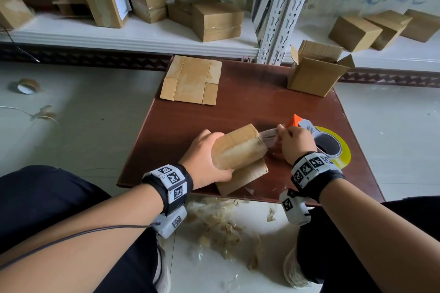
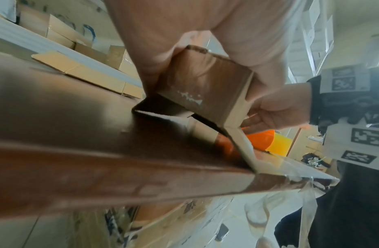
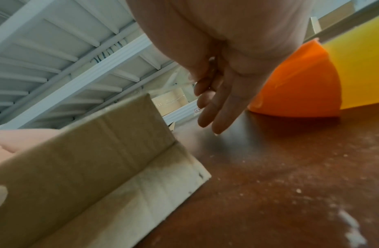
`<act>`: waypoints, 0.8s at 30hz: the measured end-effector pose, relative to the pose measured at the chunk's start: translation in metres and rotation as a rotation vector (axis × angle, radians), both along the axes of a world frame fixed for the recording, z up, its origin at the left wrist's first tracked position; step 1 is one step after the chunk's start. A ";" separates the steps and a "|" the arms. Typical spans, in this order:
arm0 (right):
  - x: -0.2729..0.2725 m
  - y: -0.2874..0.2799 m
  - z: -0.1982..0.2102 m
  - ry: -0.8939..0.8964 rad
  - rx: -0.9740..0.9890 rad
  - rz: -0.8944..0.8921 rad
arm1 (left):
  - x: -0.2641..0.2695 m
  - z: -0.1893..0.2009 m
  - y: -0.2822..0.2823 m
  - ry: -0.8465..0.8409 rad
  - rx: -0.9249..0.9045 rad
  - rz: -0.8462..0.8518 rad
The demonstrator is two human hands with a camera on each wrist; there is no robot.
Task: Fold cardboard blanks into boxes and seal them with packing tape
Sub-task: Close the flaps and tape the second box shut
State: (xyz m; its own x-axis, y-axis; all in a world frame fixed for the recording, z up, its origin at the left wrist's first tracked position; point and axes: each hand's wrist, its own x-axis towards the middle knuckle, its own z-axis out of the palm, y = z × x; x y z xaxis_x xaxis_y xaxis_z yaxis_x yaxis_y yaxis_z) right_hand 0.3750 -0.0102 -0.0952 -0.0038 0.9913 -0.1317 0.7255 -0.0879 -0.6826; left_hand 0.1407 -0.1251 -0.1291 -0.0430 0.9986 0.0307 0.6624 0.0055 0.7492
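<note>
At lower centre of the head view, the left hand (image 1: 207, 157) grips a tilted cardboard box (image 1: 238, 148) while the right hand (image 1: 296, 144) pinches clear tape (image 1: 269, 135) stretched from its far end. The box sits near the brown table's (image 1: 250, 102) front edge; a yellow tape dispenser (image 1: 333, 144) lies right.

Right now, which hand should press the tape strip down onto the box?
Probably right: the right hand already pinches the clear tape strip at the box's end, while the left hand steadies the box.
</note>
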 end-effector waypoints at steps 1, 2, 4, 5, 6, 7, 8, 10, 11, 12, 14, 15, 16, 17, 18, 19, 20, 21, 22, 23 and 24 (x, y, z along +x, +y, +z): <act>-0.002 0.000 0.001 0.006 0.001 -0.002 | 0.000 0.003 -0.001 -0.016 0.036 0.004; -0.003 -0.001 0.005 0.011 -0.003 -0.002 | 0.000 0.006 -0.001 -0.030 0.069 0.008; -0.006 -0.002 0.010 0.000 -0.002 0.000 | 0.001 0.011 -0.002 -0.057 0.117 0.014; -0.007 -0.003 0.013 0.007 -0.006 0.004 | 0.002 0.014 -0.003 -0.065 0.134 0.017; -0.009 -0.004 0.014 0.031 -0.009 0.012 | 0.003 0.017 -0.003 -0.070 0.152 0.023; -0.012 -0.005 0.014 0.073 -0.018 0.015 | 0.004 0.020 -0.004 -0.074 0.172 0.029; -0.014 -0.007 0.013 0.129 -0.033 0.016 | 0.006 0.023 -0.005 -0.079 0.192 0.033; -0.018 -0.010 0.014 0.284 -0.078 -0.002 | 0.007 0.031 -0.006 -0.096 0.228 0.039; -0.020 -0.011 0.014 0.366 -0.112 -0.023 | 0.007 0.036 -0.006 -0.103 0.243 0.036; -0.021 -0.011 0.016 0.444 -0.147 -0.041 | 0.007 0.041 -0.006 -0.104 0.258 0.029; -0.020 -0.013 0.019 0.555 -0.219 -0.051 | 0.005 0.049 -0.005 -0.092 0.278 0.003; -0.019 -0.013 0.021 0.581 -0.246 -0.047 | 0.005 0.053 -0.004 -0.088 0.285 -0.009; -0.017 -0.012 0.020 0.607 -0.272 -0.047 | 0.004 0.057 -0.004 -0.085 0.291 -0.020; -0.016 -0.011 0.021 0.642 -0.294 -0.047 | 0.003 0.060 -0.004 -0.082 0.296 -0.027; -0.015 -0.011 0.022 0.672 -0.310 -0.046 | 0.002 0.063 -0.003 -0.077 0.298 -0.033; -0.015 -0.009 0.024 0.701 -0.314 -0.051 | 0.001 0.067 -0.002 -0.072 0.299 -0.040; -0.015 -0.009 0.026 0.718 -0.309 -0.053 | 0.000 0.070 -0.002 -0.069 0.301 -0.046; -0.014 -0.009 0.029 0.730 -0.303 -0.047 | -0.002 0.074 -0.001 -0.070 0.305 -0.052; -0.013 -0.010 0.032 0.731 -0.288 -0.037 | -0.003 0.077 0.000 -0.074 0.307 -0.059; -0.012 -0.011 0.034 0.730 -0.245 -0.035 | -0.005 0.080 0.002 -0.075 0.304 -0.068; -0.011 -0.012 0.036 0.705 -0.151 -0.042 | -0.007 0.083 0.003 -0.067 0.299 -0.079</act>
State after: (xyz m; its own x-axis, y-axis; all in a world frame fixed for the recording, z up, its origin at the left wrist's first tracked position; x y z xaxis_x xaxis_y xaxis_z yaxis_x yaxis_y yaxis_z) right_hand 0.3641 -0.0218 -0.0594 -0.1008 0.9636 -0.2475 0.1109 -0.2364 -0.9653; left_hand 0.1333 -0.1220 -0.0460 0.0225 0.9460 0.3234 0.6007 -0.2714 0.7520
